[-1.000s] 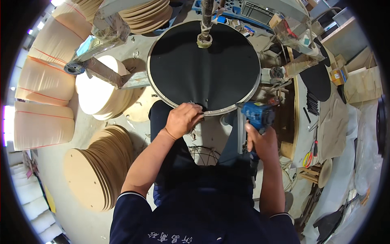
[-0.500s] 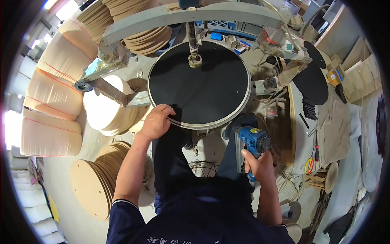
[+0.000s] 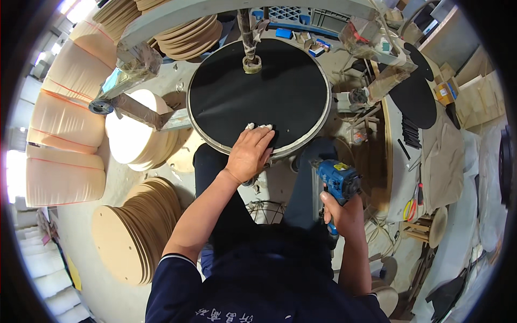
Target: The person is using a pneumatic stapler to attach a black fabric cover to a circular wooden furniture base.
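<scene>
A round black-covered disc with a pale rim lies in front of me, under an upright metal rod with a taped ring at its foot. My left hand rests across the disc's near edge, fingers stretched forward on the black covering. White wrapping shows on some of its fingertips, and it holds nothing. Lower right, beside my thigh, my right hand grips a blue staple gun by its handle. The gun stays apart from the disc.
A metal frame arches over the disc. Stacks of round wooden boards stand to the left, near wrapped cream rolls. The right-hand bench carries black strips, scissors and black fabric.
My left hand has moved right along the near edge and further onto the disc, its fingers now stretched out. The staple gun has barely moved. The view has shifted slightly.
</scene>
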Available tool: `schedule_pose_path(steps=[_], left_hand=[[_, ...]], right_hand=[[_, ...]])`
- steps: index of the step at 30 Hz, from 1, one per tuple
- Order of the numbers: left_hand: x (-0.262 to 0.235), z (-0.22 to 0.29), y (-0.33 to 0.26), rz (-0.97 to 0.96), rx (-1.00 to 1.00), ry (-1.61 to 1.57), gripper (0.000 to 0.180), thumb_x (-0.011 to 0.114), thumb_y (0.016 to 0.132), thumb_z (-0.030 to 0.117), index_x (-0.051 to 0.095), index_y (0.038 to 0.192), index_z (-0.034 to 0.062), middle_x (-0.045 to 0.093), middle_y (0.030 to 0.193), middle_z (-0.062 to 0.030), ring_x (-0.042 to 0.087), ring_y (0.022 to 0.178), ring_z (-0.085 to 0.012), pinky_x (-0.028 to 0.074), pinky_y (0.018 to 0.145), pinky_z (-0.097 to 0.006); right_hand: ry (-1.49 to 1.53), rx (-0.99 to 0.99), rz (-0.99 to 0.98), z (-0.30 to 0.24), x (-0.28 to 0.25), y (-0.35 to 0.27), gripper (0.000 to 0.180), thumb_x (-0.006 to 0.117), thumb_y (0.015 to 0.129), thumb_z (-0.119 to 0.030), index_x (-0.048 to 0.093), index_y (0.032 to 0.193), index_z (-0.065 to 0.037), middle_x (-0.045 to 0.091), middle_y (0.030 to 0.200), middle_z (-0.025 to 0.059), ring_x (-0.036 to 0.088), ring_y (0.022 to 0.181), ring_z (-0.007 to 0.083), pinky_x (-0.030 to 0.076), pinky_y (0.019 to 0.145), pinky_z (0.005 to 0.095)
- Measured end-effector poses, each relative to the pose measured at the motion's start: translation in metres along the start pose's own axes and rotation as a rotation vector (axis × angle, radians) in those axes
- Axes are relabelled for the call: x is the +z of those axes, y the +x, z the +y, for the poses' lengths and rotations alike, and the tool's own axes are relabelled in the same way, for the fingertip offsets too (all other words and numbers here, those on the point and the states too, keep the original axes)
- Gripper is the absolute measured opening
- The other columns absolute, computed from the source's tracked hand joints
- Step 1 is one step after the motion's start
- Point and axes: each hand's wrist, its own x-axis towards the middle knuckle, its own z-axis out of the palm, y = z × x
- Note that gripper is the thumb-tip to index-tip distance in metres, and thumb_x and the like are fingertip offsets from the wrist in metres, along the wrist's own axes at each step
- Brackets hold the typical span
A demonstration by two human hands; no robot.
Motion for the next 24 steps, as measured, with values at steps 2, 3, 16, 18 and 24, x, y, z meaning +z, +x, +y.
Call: schedule_pose_path(steps=[2, 3, 16, 18, 24], left_hand=[[0.001, -0.004, -0.004, 0.013, 0.022, -0.002, 0.049, 0.077, 0.090, 0.015, 0.066, 0.136, 0.0032, 0.066, 0.136, -0.0130, 0.062, 0.128, -0.0321, 0.047, 0.114, -0.048], [0.001, -0.005, -0.005, 0.042, 0.044, 0.008, 0.045, 0.078, 0.088, 0.013, 0.069, 0.132, 0.0050, 0.069, 0.132, -0.0109, 0.064, 0.123, -0.0308, 0.049, 0.110, -0.047], [-0.004, -0.023, -0.016, 0.138, 0.130, -0.005, 0.034, 0.079, 0.081, 0.012, 0.079, 0.115, 0.0125, 0.074, 0.112, 0.0000, 0.068, 0.107, -0.0229, 0.054, 0.097, -0.042], [-0.003, -0.024, -0.018, 0.133, 0.130, -0.014, 0.034, 0.079, 0.080, 0.012, 0.079, 0.115, 0.0125, 0.074, 0.113, -0.0002, 0.068, 0.107, -0.0230, 0.054, 0.097, -0.042], [-0.003, -0.025, -0.018, 0.117, 0.141, -0.029, 0.034, 0.078, 0.081, 0.012, 0.079, 0.114, 0.0115, 0.074, 0.113, -0.0008, 0.068, 0.107, -0.0232, 0.054, 0.097, -0.042]], right_hand=[[-0.016, 0.016, -0.017, 0.005, -0.003, 0.002, 0.018, 0.074, 0.099, -0.018, 0.067, 0.101, -0.002, 0.062, 0.065, 0.0007, 0.057, 0.054, 0.0094, 0.045, 0.053, 0.0287], [-0.033, 0.026, -0.031, 0.007, -0.004, 0.003, 0.028, 0.074, 0.099, -0.016, 0.067, 0.120, -0.001, 0.063, 0.069, 0.0014, 0.058, 0.054, 0.0099, 0.046, 0.053, 0.0288], [-0.082, 0.061, -0.106, -0.008, 0.014, 0.016, 0.032, 0.075, 0.097, -0.020, 0.067, 0.120, 0.001, 0.063, 0.069, 0.0010, 0.058, 0.055, 0.0090, 0.046, 0.055, 0.0282], [-0.076, 0.044, -0.138, -0.011, 0.018, 0.019, 0.028, 0.075, 0.098, -0.020, 0.067, 0.116, 0.000, 0.062, 0.068, 0.0006, 0.057, 0.055, 0.0089, 0.045, 0.055, 0.0280], [-0.120, 0.054, -0.165, -0.014, 0.029, 0.028, 0.021, 0.073, 0.100, -0.019, 0.066, 0.110, -0.002, 0.061, 0.066, -0.0001, 0.056, 0.054, 0.0084, 0.045, 0.055, 0.0278]])
